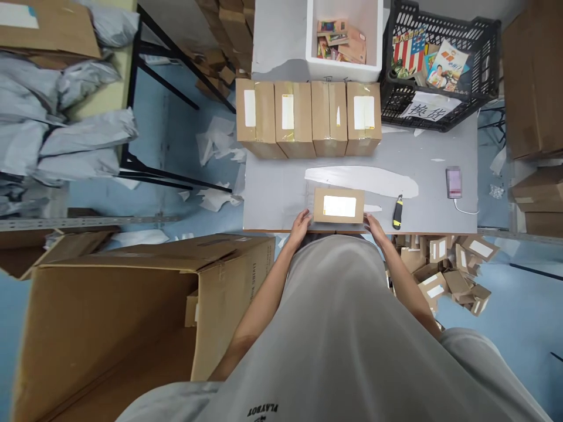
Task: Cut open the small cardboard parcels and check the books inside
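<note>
A small cardboard box (339, 217) with a white label on top lies at the front edge of the grey table (272, 202). Just left of it is my left hand (300, 226), fingers stretched out and a small gap between them and the box. My right hand (374, 227) is at the box's right end, its fingers extended; whether the fingertips touch the cardboard I cannot tell. Neither hand grips anything. To the right of my right hand lies a yellow and black utility knife (397, 212). A long white paper strip (363, 179) lies behind the box.
Several taped cartons (293, 117) stand in a row farther back. Behind them are a white foam bin (344, 69) and a black crate (440, 111) holding booklets. A charging phone (454, 182) lies at right. A large open carton (233, 305) stands left; small boxes (435, 287) lie heaped below right.
</note>
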Available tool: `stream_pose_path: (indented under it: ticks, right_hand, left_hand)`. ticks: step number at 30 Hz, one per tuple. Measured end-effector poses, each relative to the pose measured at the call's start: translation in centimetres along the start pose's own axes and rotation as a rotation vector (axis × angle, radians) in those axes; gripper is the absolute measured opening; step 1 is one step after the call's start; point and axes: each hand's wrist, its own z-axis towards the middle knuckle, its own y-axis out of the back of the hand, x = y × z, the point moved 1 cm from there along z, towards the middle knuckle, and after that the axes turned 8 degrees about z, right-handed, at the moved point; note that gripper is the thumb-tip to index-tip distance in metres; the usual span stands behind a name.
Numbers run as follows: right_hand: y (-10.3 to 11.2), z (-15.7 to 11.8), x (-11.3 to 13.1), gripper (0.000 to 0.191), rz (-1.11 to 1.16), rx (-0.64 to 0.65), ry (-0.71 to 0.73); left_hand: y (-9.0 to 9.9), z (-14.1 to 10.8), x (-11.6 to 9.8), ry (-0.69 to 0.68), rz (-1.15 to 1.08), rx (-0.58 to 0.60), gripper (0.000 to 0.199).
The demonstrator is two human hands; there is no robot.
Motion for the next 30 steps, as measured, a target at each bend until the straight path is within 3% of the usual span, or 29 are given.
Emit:
stream_pose_path:
  ticks: [7, 11, 14, 17, 22, 30]
  right_hand:
    - [0.3, -0.5, 0.5, 0.077, 0.008, 0.064, -0.008]
    - [1.0, -0.3, 3.6, 0.090, 0.035, 0.071, 0.094]
    - [1.5, -0.2, 6.3, 0.086, 0.004, 0.101, 0.201]
    - [1.8, 0.0, 7.8, 0.084, -0.035, 0.124, 0.226]
    - [1.4, 0.7, 7.3, 0.096, -0.090, 0.121, 0.157]
    - [2.4, 2.6, 5.7, 0.085, -0.091, 0.064, 0.104]
  left_hand:
    - [-0.1, -0.7, -0.9, 0.021, 0.011, -0.018, 0.059]
    - [0.2, -1.8, -3.0, -0.077, -0.017, -0.022, 0.061]
    - [0.3, -2.2, -4.6, -0.165, -0.052, -0.032, 0.063]
    - [0.2, -2.1, -5.4, -0.169, -0.089, -0.013, 0.065]
    - [-0.5, -1.4, -5.1, -0.141, -0.101, 0.015, 0.061]
    - [-0.6, 0.5, -3.2, -0.073, -0.036, -0.072, 0.053]
